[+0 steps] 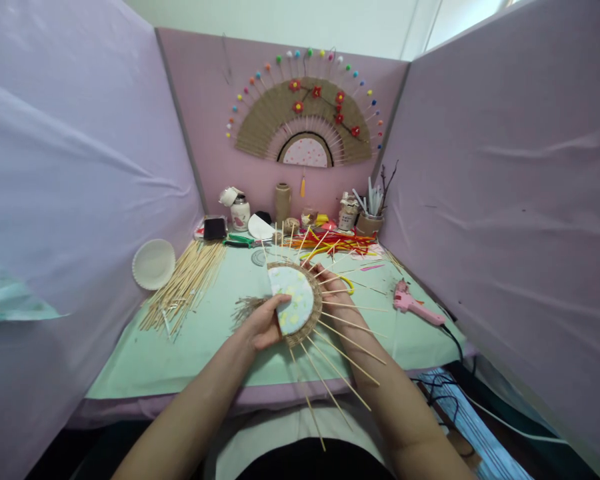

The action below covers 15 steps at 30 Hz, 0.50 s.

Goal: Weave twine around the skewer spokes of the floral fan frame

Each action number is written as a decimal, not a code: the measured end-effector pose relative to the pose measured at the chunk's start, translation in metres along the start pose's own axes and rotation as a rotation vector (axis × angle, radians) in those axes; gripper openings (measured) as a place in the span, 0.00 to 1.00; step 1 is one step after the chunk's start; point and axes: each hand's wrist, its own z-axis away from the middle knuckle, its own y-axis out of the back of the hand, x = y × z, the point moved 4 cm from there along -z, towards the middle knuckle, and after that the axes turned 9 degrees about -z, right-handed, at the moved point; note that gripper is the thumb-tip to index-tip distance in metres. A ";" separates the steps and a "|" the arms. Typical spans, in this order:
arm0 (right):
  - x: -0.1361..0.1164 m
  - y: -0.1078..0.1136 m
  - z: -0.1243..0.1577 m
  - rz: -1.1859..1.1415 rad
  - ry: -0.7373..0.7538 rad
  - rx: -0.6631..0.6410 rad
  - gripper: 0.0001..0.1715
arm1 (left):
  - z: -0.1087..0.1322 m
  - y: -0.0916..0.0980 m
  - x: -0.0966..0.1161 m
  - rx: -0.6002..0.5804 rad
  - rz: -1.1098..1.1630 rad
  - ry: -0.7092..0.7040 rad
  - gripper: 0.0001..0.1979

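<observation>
A small half-round fan (296,300) is held up over the table. Its centre is pale blue patterned with yellow, a band of brown twine (318,303) runs round the curved edge, and thin wooden sticks spread out from it. My left hand (267,322) grips the straight side, thumb on the front face and fingers behind. Behind the sticks at the upper right of the band is my right hand (331,283), its fingers curled close to the twine; what they pinch is hidden. Loose brown fibres (246,310) lie left of the fan.
A pile of wooden sticks (183,283) and a white paper bowl (153,265) lie left. Red and yellow pipe cleaners (337,245), green-handled pliers (240,241) and jars stand or lie behind. A pink glue gun (415,305) lies right. A larger decorated fan (265,127) hangs on the back wall.
</observation>
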 end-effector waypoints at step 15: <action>0.020 -0.014 0.012 0.036 0.041 -0.009 0.06 | 0.014 0.006 -0.011 0.057 -0.239 -0.007 0.16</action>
